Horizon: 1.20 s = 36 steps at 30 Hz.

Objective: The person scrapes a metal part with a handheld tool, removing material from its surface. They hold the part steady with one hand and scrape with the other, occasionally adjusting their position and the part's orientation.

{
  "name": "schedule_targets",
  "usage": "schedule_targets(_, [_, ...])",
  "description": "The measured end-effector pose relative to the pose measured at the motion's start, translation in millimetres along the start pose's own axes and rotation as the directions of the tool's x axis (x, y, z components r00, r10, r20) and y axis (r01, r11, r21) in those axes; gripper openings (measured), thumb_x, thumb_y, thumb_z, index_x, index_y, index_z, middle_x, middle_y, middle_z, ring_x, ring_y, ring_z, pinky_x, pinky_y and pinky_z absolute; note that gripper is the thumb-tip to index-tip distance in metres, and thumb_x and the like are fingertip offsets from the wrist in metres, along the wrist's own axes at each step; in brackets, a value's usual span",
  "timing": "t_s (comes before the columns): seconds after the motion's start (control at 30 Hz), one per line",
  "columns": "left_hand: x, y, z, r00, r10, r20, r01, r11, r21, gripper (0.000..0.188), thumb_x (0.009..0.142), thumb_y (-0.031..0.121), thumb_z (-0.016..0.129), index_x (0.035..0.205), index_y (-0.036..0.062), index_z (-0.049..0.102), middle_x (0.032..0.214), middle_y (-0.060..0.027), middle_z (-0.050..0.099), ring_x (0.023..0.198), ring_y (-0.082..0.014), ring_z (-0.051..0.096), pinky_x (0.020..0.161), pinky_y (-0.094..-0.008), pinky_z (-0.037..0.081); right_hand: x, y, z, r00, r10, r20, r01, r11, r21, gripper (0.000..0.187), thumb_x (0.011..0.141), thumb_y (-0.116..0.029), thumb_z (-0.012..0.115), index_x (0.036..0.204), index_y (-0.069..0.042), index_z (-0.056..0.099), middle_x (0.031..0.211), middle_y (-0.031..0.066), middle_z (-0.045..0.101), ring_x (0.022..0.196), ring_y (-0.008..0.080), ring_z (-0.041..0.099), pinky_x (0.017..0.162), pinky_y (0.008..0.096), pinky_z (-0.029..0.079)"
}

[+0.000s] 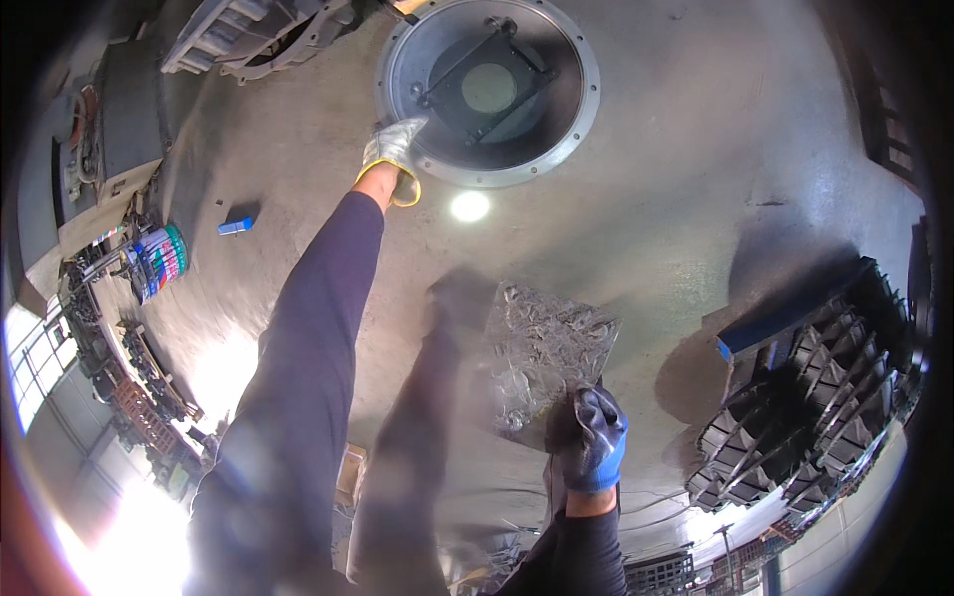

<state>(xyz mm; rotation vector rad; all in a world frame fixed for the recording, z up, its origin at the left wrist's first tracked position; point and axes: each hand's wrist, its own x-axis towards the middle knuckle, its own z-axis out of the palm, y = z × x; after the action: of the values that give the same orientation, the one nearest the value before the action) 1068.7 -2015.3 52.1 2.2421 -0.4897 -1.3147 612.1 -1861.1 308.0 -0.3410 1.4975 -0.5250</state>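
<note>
Near the middle of a grey workshop floor, a gloved hand grips a clear bag of small metal parts

Below and to the right of centre, a clear plastic bag (552,343) of small silvery metal pieces hangs from the person's right hand (594,437), in a blue and dark grey glove. Its fingers are curled closed on the bag's near right corner. From that grip the bag spreads forward and to the left, its far edge pointing toward the top of the view; it is nearly square, so its long axis is hard to tell. The film looks thin, slick and floppy, the contents hard and likely heavy for their bulk; a gathered fistful of plastic should hold better than a pinch, since sharp pieces could tear it.

Beyond the bag lies a round flanged metal housing (482,178), its open face turned up, with no long axis of its own. It looks rigid and heavy, best held by its rim. The left hand (392,154), in a pale glove with a yellow cuff, reaches to the rim's near left side; whether its fingers grip or merely touch, I cannot tell.

Farther left are a small blue block (236,226) and a printed bucket (164,260); to the right, stacked dark metal parts (835,397).
</note>
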Motion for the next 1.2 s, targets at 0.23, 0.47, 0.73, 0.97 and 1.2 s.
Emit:
schedule_targets(0.23, [-27, -37, 40, 0.973, -0.101, -0.209, 0.088, 0.994, -0.072, 0.045, 0.108, 0.035, 0.062, 0.14, 0.004, 0.069, 0.14, -0.0043, 0.07, 0.124, -0.0167, 0.066, 0.106, -0.0347, 0.052, 15, -11, 0, 0.99, 0.133, 0.047, -0.139, 0.972, 0.19, 0.032, 0.094, -0.015, 0.078, 0.118, 0.007, 0.074, 0.108, 0.0062, 0.073, 0.099, 0.0147, 0.067, 0.094, 0.0296, 0.054])
schedule_targets(0.47, [-101, -78, 120, 0.965, -0.112, -0.237, 0.096, 0.992, -0.078, 0.041, 0.107, 0.035, 0.063, 0.133, 0.0049, 0.072, 0.131, -0.0036, 0.073, 0.117, -0.0175, 0.068, 0.101, -0.0354, 0.054, 34, -38, 3, 0.996, 0.038, 0.075, -0.05, 0.985, 0.167, 0.023, 0.097, -0.025, 0.072, 0.091, -0.003, 0.067, 0.08, -0.0012, 0.059, 0.069, 0.0112, 0.054, 0.061, 0.0278, 0.042])
schedule_targets(0.73, [-147, -138, 213, 0.988, -0.072, -0.14, 0.071, 0.997, -0.015, 0.037, 0.106, 0.036, 0.064, 0.126, 0.0059, 0.075, 0.12, -0.0028, 0.076, 0.109, -0.0184, 0.071, 0.096, -0.0362, 0.056, 41, -43, -23, 0.995, 0.053, 0.088, -0.063, 0.991, 0.121, 0.009, 0.094, -0.009, 0.069, 0.089, -0.004, 0.064, 0.081, 0.0016, 0.061, 0.071, 0.0162, 0.061, 0.065, 0.0287, 0.048])
schedule_targets(0.97, [-138, -244, 231, 0.999, 0.009, 0.042, -0.012, 0.997, 0.073, 0.034, 0.106, 0.036, 0.065, 0.119, 0.0068, 0.077, 0.111, -0.0022, 0.079, 0.101, -0.0192, 0.074, 0.091, -0.0369, 0.058, 40, -43, -27, 0.999, -0.033, -0.001, 0.033, 0.997, -0.074, 0.012, 0.09, 0.011, 0.066, 0.089, 0.0, 0.064, 0.083, 0.0065, 0.064, 0.076, 0.021, 0.065, 0.069, 0.0313, 0.053])
schedule_targets(1.2, [-112, -197, 190, 0.982, 0.008, -0.189, 0.091, 0.858, 0.506, 0.021, 0.096, 0.031, 0.07, 0.107, 0.0129, 0.073, 0.085, -0.0105, 0.076, 0.071, -0.027, 0.074, 0.064, -0.0412, 0.058, 36, -49, -15, 0.999, 0.001, 0.047, -0.004, 0.997, 0.082, 0.022, 0.104, -0.013, 0.062, 0.086, -0.001, 0.063, 0.086, -0.0016, 0.063, 0.077, 0.0093, 0.06, 0.067, 0.025, 0.05])
